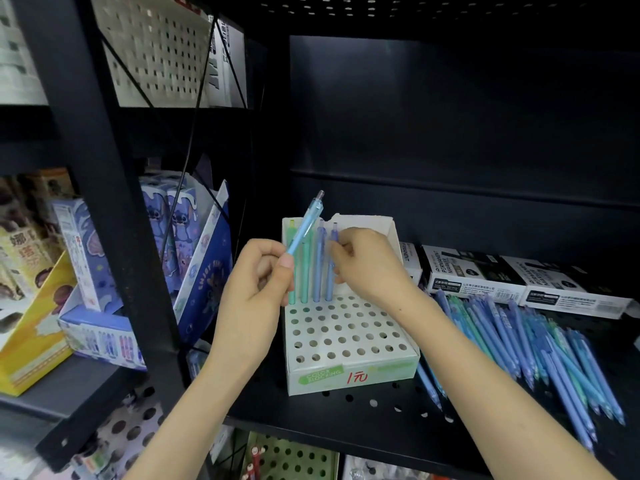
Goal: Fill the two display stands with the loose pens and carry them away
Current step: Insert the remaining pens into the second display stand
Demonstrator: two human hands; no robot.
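Note:
A white cardboard display stand (349, 344) with a grid of round holes stands on the black shelf. Several pens, green and blue, stand upright in its back row. My left hand (252, 282) pinches a light blue pen (304, 223) that tilts up to the right, just left of the stand. My right hand (367, 265) grips the upper part of a blue pen (330, 282) that stands in the back row. A heap of loose blue and teal pens (519, 344) lies on the shelf to the right of the stand.
Black-and-white marker boxes (502, 275) lie behind the loose pens. The shelf's black upright post (114, 202) stands left of the stand, with cartoon-printed stationery boxes (180, 233) beyond it. A dark back panel closes the shelf. Another holed stand (294, 459) shows on the shelf below.

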